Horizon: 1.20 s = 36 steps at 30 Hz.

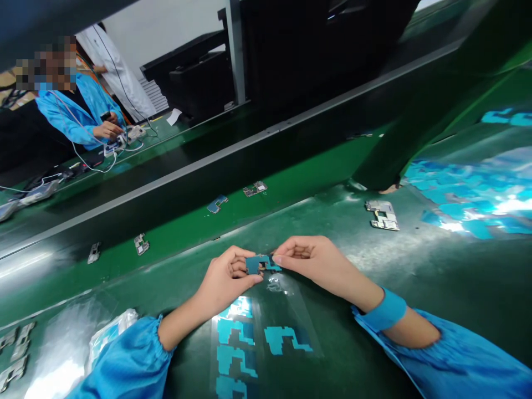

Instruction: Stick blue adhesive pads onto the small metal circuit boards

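Observation:
Both hands meet over the green bench and pinch one small circuit board (258, 262) with a blue film on it. My left hand (226, 280) grips its left end with curled fingers. My right hand (310, 257) holds its right end between thumb and fingertips. Just below them lies a clear backing sheet (286, 316) carrying several blue cut-out stickers (285, 338).
Several small boards lie on the green conveyor belt (178, 233): one blue-covered (217, 203), others bare (255, 189), (141, 244). Two bare boards (383, 215) sit to the right. Shiny blue sticker sheets (469, 194) lie at far right. A person in a blue coat (78, 111) works across the line.

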Tool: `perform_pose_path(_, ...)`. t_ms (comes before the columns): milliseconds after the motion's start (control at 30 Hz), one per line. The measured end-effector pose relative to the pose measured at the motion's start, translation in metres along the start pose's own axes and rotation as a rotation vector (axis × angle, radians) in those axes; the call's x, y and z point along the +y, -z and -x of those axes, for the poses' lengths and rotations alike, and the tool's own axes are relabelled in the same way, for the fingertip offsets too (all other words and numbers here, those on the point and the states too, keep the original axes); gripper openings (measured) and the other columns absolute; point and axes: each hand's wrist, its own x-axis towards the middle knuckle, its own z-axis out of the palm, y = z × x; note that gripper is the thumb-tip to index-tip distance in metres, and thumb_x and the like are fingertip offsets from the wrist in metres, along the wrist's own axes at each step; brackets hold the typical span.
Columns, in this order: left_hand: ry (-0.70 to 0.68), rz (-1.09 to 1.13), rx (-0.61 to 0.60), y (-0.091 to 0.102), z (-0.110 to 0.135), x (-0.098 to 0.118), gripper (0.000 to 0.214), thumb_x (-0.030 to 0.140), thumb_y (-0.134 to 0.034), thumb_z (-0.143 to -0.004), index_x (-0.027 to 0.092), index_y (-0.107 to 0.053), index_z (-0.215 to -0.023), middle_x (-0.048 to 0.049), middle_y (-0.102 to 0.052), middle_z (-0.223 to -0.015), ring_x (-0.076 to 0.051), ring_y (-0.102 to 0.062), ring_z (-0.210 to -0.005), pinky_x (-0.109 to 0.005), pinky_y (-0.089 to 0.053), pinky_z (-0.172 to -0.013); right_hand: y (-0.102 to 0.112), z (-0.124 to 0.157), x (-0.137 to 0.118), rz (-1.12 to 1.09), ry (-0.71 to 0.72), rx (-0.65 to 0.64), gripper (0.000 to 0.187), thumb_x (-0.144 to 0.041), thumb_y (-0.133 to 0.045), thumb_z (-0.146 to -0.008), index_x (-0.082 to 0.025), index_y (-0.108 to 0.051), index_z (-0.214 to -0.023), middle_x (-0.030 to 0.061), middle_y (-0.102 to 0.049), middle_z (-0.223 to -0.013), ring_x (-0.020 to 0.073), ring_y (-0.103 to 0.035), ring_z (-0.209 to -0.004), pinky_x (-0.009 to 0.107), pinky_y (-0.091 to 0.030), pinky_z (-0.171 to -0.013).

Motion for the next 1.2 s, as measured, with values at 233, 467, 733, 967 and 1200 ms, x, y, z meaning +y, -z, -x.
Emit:
perform_pose_path(233,0.001,-0.030,0.006,0.0002,0.0006,-0.0006,0.037,0.020,-0.081,-0.074,0.018,-0.060,-0.105,-0.0083,-0.079,-0.093,-0.021,-0.075,-0.084,-0.033,-0.058,-0.075,-0.0014,-0.0004,-0.0009,0.006,-0.007,0.004,0.024,-0.041,-0.074,-0.072,-0.018,-0.072,-0.075,0.0042,-0.074,-0.072,0.0183,-0.067,-0.069,0.032,-0.053,-0.067)
perform_pose_path(467,-0.005,-0.061,0.009,0.0005,0.0002,-0.0003,0.036,0.022,-0.080,-0.075,0.018,-0.060,-0.105,-0.0084,-0.078,-0.093,-0.022,-0.075,-0.085,-0.035,-0.059,-0.078,-0.0021,0.0006,-0.0002,0.022,0.001,0.005,0.024,-0.041,-0.073,-0.073,-0.018,-0.071,-0.075,0.0043,-0.073,-0.072,0.0184,-0.067,-0.069,0.032,-0.052,-0.066)
perform_pose_path(733,0.002,-0.080,0.022,0.0004,0.0010,-0.0008,0.034,0.022,-0.079,-0.076,0.018,-0.062,-0.105,-0.0072,-0.078,-0.092,-0.021,-0.075,-0.085,-0.034,-0.059,-0.077,-0.0037,0.0003,0.0018,0.025,0.021,0.025,0.021,-0.040,-0.073,-0.073,-0.019,-0.070,-0.073,0.0038,-0.072,-0.071,0.0191,-0.067,-0.069,0.032,-0.053,-0.065)
perform_pose_path(967,0.005,-0.076,0.017,0.0005,0.0015,-0.0013,0.033,0.022,-0.080,-0.077,0.019,-0.063,-0.105,-0.0075,-0.078,-0.093,-0.021,-0.075,-0.086,-0.033,-0.059,-0.078,-0.0045,0.0003,0.0028,0.038,0.028,0.027,0.019,-0.038,-0.073,-0.075,-0.019,-0.070,-0.074,0.0036,-0.072,-0.072,0.0183,-0.067,-0.069,0.031,-0.052,-0.064)
perform_pose_path(1200,0.015,-0.079,0.005,0.0008,0.0017,-0.0004,0.035,0.022,-0.080,-0.076,0.018,-0.062,-0.106,-0.0072,-0.078,-0.094,-0.021,-0.074,-0.087,-0.033,-0.059,-0.078,-0.0056,0.0015,0.0028,0.043,0.038,0.046,0.018,-0.037,-0.071,-0.076,-0.020,-0.069,-0.074,0.0033,-0.072,-0.072,0.0183,-0.067,-0.069,0.031,-0.052,-0.063)
